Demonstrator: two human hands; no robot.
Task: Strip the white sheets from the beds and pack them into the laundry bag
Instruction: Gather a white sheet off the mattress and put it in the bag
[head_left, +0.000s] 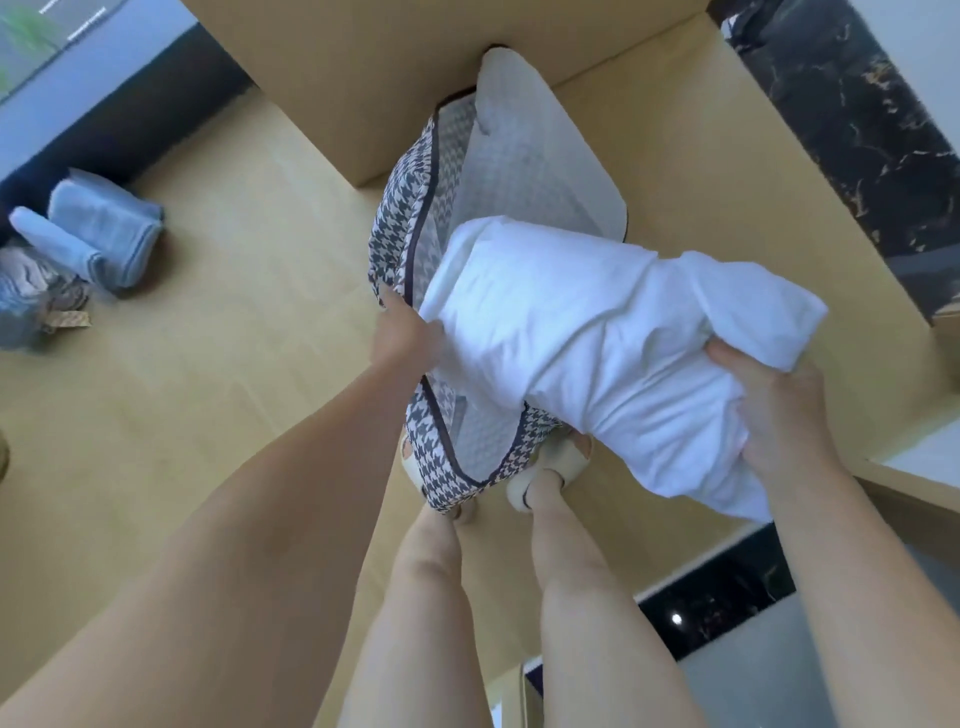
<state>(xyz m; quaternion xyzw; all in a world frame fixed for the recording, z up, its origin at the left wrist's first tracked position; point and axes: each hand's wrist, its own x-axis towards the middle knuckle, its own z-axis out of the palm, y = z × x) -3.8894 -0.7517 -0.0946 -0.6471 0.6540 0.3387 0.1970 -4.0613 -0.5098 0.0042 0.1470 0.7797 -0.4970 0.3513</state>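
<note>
Hovering at frame centre over the open houndstooth laundry bag (415, 239), a bundled white sheet (587, 343) is gripped by both hands, left (402, 332) and right (779, 421); packing is unfinished.

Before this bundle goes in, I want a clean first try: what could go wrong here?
1. The white sheet bundle looks wider than the houndstooth laundry bag mouth, so it may snag on the rim.
2. Only the left hand holds the rim; the soft bag could fold shut or tip.
3. The right hand grips one end, so loose folds could spill onto the floor.
</note>
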